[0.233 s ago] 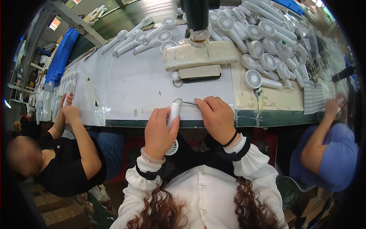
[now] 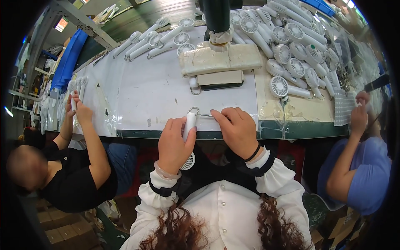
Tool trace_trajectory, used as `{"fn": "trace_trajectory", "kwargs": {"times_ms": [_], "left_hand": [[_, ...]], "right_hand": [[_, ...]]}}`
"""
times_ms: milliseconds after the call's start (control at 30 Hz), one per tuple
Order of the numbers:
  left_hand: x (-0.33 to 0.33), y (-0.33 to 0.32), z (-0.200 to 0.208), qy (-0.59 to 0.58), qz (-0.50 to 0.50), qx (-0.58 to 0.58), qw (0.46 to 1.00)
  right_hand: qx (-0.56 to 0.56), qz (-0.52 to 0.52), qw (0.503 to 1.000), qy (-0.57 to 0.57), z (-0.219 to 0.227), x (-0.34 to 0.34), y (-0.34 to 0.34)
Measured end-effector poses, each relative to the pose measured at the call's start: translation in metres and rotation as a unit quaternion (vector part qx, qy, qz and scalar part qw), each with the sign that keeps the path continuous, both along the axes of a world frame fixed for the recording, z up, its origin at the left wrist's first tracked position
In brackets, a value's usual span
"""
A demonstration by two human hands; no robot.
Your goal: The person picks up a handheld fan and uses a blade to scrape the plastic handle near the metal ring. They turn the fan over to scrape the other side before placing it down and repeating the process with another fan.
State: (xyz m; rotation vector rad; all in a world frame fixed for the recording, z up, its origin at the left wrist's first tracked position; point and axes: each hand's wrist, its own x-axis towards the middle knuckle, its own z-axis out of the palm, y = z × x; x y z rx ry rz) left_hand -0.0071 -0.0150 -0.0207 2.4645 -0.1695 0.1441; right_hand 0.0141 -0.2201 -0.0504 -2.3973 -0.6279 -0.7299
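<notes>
**Hardly any change at bench edge**

Same pose as a moment ago. Left hand [image 2: 174, 143] wrapped around white handheld fan [image 2: 189, 125], lower centre of frame. Right hand [image 2: 237, 127] pinching thin metal tool [image 2: 205, 115] at fan's ring. Work apparently mid-step.

White-topped workbench [image 2: 146, 89] with a green front edge

A dark post [image 2: 217, 14] stands on pale padded blocks [image 2: 221, 58] at mid-bench. To the right of the post lies a heap of white handheld fans [image 2: 291, 54]; to its left, a row of the same fans [image 2: 154, 39]; what may be a clear bag [image 2: 343, 108] sits at the far right.
</notes>
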Motion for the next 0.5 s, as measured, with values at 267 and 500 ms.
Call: {"fn": "trace_trajectory", "kwargs": {"times_ms": [267,500], "left_hand": [[0.0003,-0.0001,-0.0001,-0.003,-0.001,0.005,1.0],[-0.0004,-0.0007,-0.0012,-0.013,-0.003,0.001,1.0]], "right_hand": [[-0.011,0.01,1.0,-0.002,-0.0001,0.0001,0.0],[-0.008,0.017,1.0,-0.005,0.0002,0.0002,0.0005]]}}
